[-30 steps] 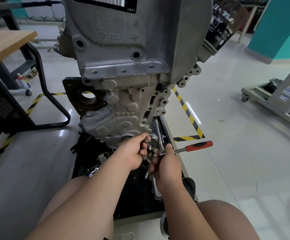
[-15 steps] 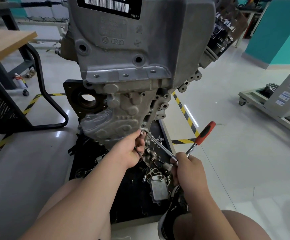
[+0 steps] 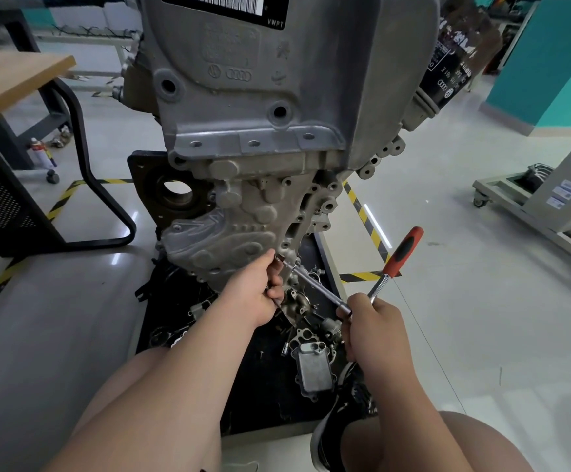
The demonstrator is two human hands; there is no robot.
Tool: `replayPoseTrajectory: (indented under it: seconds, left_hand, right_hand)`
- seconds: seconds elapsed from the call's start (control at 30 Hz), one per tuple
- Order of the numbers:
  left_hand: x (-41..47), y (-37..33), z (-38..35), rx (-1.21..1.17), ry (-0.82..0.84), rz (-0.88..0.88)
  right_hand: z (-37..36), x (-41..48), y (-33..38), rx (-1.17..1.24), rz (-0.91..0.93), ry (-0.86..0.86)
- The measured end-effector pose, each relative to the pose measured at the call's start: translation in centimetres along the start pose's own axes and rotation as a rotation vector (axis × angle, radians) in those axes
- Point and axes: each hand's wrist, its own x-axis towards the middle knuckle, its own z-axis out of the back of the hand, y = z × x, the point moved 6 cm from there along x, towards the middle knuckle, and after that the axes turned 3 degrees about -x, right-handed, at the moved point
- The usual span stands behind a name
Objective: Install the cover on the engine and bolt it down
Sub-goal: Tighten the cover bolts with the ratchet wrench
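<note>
Aluminium cover (image 3: 219, 240) looks stiff and heavy; left grip (image 3: 257, 296) pinches the extension (image 3: 314, 284) tip, right grip (image 3: 376, 330) clasps the ratchet (image 3: 400, 255) head.

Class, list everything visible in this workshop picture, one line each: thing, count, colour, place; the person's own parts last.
engine: one, grey, centre.
cover: one, grey, engine's lower front.
ratchet: one, steel, red-black handle, extension tip at the cover's edge.
oil filter: one, black, engine's upper right.
mat: one, black, under the engine.
loose parts: several, grey, on the mat.
table: one, wooden top, far left.
floor tape: several strips, yellow-black, beside the mat.
cart: one, grey, far right.
left grip: one, bare hand, pinching the extension tip.
right grip: one, bare hand, holding the ratchet's head.
</note>
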Motion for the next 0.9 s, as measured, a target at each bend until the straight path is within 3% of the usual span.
replayPoseTrajectory:
  seconds: [0.37,0.77,0.9]
  left_hand:
    - [0.2,-0.3,0.0,-0.014,0.028,-0.050]
    - [-1.1,-2.6,-0.7,0.157,0.103,-0.397]
    - [-1.6,-2.7,-1.0,0.159,0.129,-0.425]
  right_hand:
    - [0.0,0.1,-0.1,-0.019,-0.008,-0.008]
    - [0.2,0.2,-0.5,0.035,-0.073,0.052]
    - [0.2,0.2,-0.4,0.048,-0.066,0.054]
